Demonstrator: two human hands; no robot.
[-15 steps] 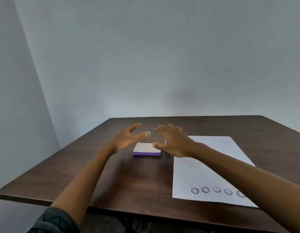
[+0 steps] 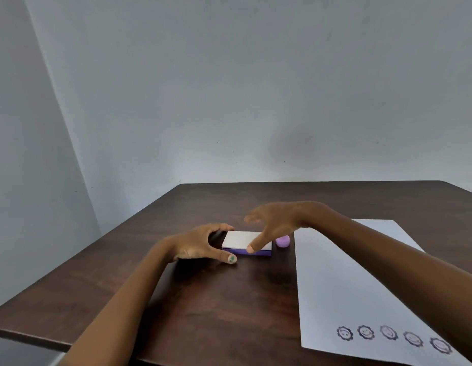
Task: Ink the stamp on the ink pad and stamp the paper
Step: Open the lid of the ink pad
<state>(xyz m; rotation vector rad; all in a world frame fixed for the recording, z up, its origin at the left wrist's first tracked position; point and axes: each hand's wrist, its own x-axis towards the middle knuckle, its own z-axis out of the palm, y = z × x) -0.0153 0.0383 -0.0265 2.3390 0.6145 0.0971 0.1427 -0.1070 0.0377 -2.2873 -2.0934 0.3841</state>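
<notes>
A closed ink pad (image 2: 241,240) with a white lid and purple base lies on the brown table (image 2: 203,299). My left hand (image 2: 200,245) rests on the table at the pad's left end, fingers spread around that end, thumb near the front corner. My right hand (image 2: 275,223) hovers over the pad's right half with fingers apart, its thumb in front of the lid. A small lilac stamp (image 2: 283,241) stands just right of the pad, partly hidden by my right hand. The white paper (image 2: 343,281) lies to the right, with a row of several round face stamps along its near edge.
A pale wall stands behind the table and to the left. The table's near-left edge (image 2: 28,336) drops off close to my left forearm. My right forearm crosses above the paper.
Both hands have come down to the ink pad. The left hand has settled on the table at the pad's left end, and the stamp shows beside the right hand.
</notes>
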